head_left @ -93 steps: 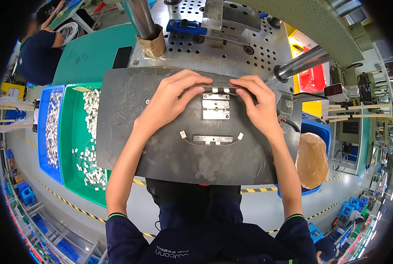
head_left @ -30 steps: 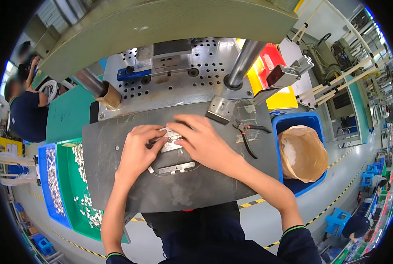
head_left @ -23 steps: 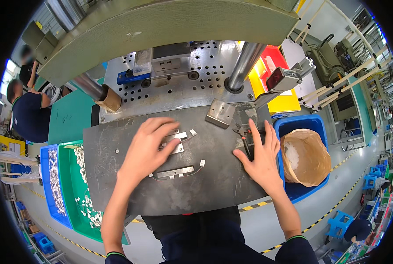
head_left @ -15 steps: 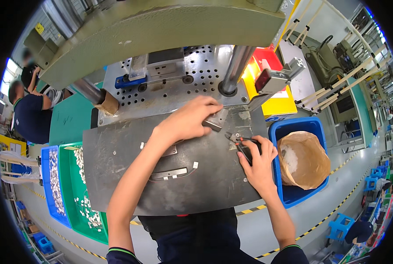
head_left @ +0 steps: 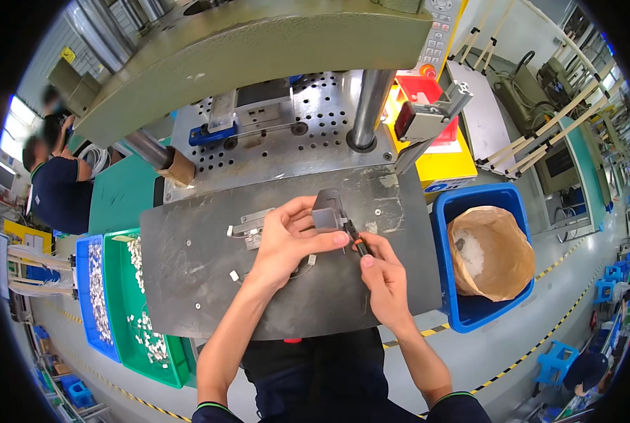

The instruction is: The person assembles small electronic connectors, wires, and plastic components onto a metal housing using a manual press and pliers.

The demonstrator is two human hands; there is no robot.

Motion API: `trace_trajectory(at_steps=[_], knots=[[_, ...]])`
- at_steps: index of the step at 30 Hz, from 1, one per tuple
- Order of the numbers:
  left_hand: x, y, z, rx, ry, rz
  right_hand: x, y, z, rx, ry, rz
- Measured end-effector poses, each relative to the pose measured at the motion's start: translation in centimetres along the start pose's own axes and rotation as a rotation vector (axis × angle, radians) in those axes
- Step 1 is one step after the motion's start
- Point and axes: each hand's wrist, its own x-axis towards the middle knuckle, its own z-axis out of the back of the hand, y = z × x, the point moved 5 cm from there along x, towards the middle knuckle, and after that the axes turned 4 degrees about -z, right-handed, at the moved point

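My left hand (head_left: 287, 243) pinches a small grey metal block (head_left: 325, 219) between thumb and fingers, just above the dark metal plate (head_left: 209, 303). Wrapped in my right hand (head_left: 384, 278) is a pair of cutting pliers (head_left: 357, 241) with black and orange handles. Their jaws meet the block's right side; whether they bite on anything there is too small to tell. To the left of my left hand lies a flat metal piece (head_left: 250, 228) with a white connector. A thin cable with white connectors (head_left: 311, 260) lies partly hidden behind that hand.
Beyond the plate stands a press with a perforated steel bed (head_left: 273, 148) and thick posts (head_left: 368, 113). Blue (head_left: 107, 338) and green (head_left: 181, 363) bins of small white parts stand left. A blue bin (head_left: 463, 317) with a paper bag (head_left: 519, 264) stands right. Two people are at the far left.
My left hand has drawn back toward me and lifted the metal block off the plate. My right hand has raised the pliers and brought their jaws to the block.
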Motion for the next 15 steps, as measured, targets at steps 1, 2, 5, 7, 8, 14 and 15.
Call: trace_trajectory(at_steps=[1, 2, 5, 7, 8, 14, 15], knots=[[-0.4, -0.4, -0.2, -0.012, -0.010, -0.025, 0.0, 0.1, -0.5, -0.010, 0.032, -0.001], [-0.8, -0.6, -0.2, -0.025, -0.018, -0.052, -0.1, 0.2, -0.7, -0.007, 0.042, -0.002], [-1.7, -0.6, 0.3, -0.070, -0.047, -0.042, -0.5, 0.8, -0.5, -0.045, 0.073, 0.035], [-2.2, -0.7, 0.3, -0.104, -0.043, -0.053, -0.7, 1.4, -0.4, -0.094, 0.119, 0.098], [-2.4, -0.8, 0.2, -0.135, -0.030, -0.040, -0.9, 1.6, -0.4, -0.098, 0.118, 0.099], [-3.2, -0.8, -0.7, -0.148, 0.046, -0.070, -2.0, 2.3, -0.2, -0.097, 0.101, 0.176], [-3.5, -0.7, -0.8, -0.124, 0.036, -0.075, -2.1, 2.8, -0.3, -0.178, 0.099, 0.212]])
